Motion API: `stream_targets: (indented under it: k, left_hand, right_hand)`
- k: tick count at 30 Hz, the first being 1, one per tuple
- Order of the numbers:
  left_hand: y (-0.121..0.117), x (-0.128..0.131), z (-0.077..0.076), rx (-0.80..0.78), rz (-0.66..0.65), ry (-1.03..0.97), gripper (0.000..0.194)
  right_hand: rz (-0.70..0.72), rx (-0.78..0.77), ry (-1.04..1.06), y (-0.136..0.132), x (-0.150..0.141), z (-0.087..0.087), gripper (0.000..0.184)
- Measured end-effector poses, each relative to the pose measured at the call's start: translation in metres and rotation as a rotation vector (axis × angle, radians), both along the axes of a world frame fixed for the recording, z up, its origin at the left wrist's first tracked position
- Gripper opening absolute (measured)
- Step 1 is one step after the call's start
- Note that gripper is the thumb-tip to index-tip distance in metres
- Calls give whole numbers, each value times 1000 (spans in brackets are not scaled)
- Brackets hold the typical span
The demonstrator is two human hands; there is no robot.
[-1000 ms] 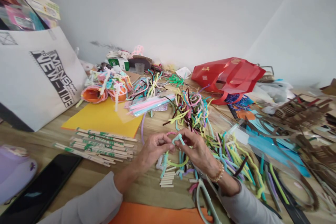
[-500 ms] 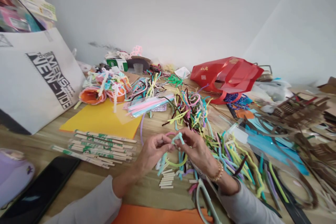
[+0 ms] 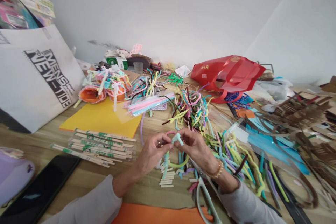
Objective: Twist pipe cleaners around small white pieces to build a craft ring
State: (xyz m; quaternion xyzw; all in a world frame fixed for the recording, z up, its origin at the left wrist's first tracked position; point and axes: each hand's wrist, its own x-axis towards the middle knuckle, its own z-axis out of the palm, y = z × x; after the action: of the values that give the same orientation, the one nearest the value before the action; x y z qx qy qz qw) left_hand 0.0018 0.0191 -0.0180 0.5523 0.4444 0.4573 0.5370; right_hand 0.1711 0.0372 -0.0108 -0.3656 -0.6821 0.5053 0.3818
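Observation:
Between my two hands, a pale mint pipe cleaner (image 3: pixel 177 139) is bent at its upper end. My left hand (image 3: pixel 156 147) pinches it from the left, thumb against fingers. From the right, my right hand (image 3: pixel 193 147) grips it just under the bend. A light blue-green strand (image 3: pixel 166 164) hangs down below my left fingers. Under the hands lie a yellow-green curved pipe cleaner (image 3: pixel 178 164) and short cut white sticks (image 3: pixel 166 179). Scissors with a pale handle (image 3: pixel 206 199) rest beside my right wrist.
Wrapped chopsticks (image 3: pixel 97 147), a black phone (image 3: pixel 42 185) and yellow sheets (image 3: pixel 102 117) lie to the left. Tangled pipe cleaners (image 3: pixel 193 106) spread behind and right of my hands. A red bag (image 3: pixel 225 73) stands at the back, a white bag (image 3: pixel 39 77) at left, orange sheet (image 3: pixel 157 214) in front.
The bent end of the mint pipe cleaner has shifted slightly, its loop drawn smaller between my fingers. The hanging blue-green strand now reaches over the white sticks. Both hands stay almost in place.

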Motion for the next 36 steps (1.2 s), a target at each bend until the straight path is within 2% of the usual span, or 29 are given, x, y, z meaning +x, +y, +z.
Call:
stream_targets:
  k: [5,10,13,17,19,21,23,27,30,33,36]
  left_hand:
    - [1,-1,2,20,-35,-10,8]
    - [-1,0,0,80,23,143,7]
    - [-7,2,-1,209,67,255,9]
    - [-13,3,-3,485,141,441,14]
    - [-14,3,-3,523,144,477,16]
    - [-12,3,-2,450,134,428,14]
    - [-8,2,1,293,92,283,10]
    - [-1,-2,7,-74,-123,-168,9]
    - [1,-4,8,-312,-272,-435,17]
    - [0,-4,7,-436,-342,-559,21]
    - [-1,-3,4,-472,-364,-600,23]
  right_hand:
    - [22,-53,45,0,0,5,22]
    - [6,-35,11,0,-1,4,20]
    - [-23,-12,-17,-3,-3,5,16]
    - [-94,80,-82,-10,-8,9,6]
    - [-140,155,-136,-14,-10,9,1]
    - [-167,180,-141,-14,-10,9,1]
    - [-143,114,-65,-12,-8,10,7]
    - [11,-134,126,-4,-1,14,24]
    - [90,-231,169,-2,4,17,27]
    - [114,-268,190,-3,4,19,28]
    - [135,-273,206,-5,2,20,27]
